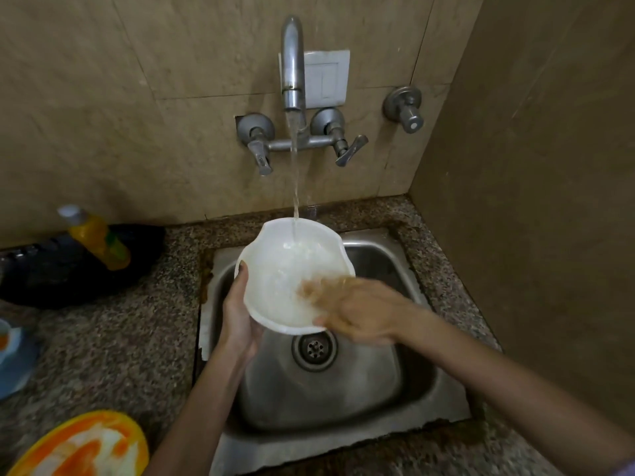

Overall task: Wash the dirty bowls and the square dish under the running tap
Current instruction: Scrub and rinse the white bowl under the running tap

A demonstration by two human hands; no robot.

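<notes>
Head view: white bowl (295, 274) held tilted over the steel sink (343, 389), tap (293, 63) running, stream landing inside the bowl near its far rim. Left hand (238, 312) grips the bowl's left edge, thumb on the rim, fingers underneath. Right hand (357, 309) is inside at the near-right rim, fingers blurred, apparently rubbing the inner surface; can't tell if it's clasping the rim or just pressed flat. Bowl interior looks mostly white, little visible dirt.

Progress, judged: this bowl is mid-rinse, not finished. On the desk left of the sink, an orange-rimmed dish (82, 444) with orange smears looks unwashed; a blue item (13, 359) at the left edge is cut off, can't tell what it is. No clearly square dish seen. Yellow bottle (96, 238) lies on a dark pan (75, 266). Most of the washing probably remains.
</notes>
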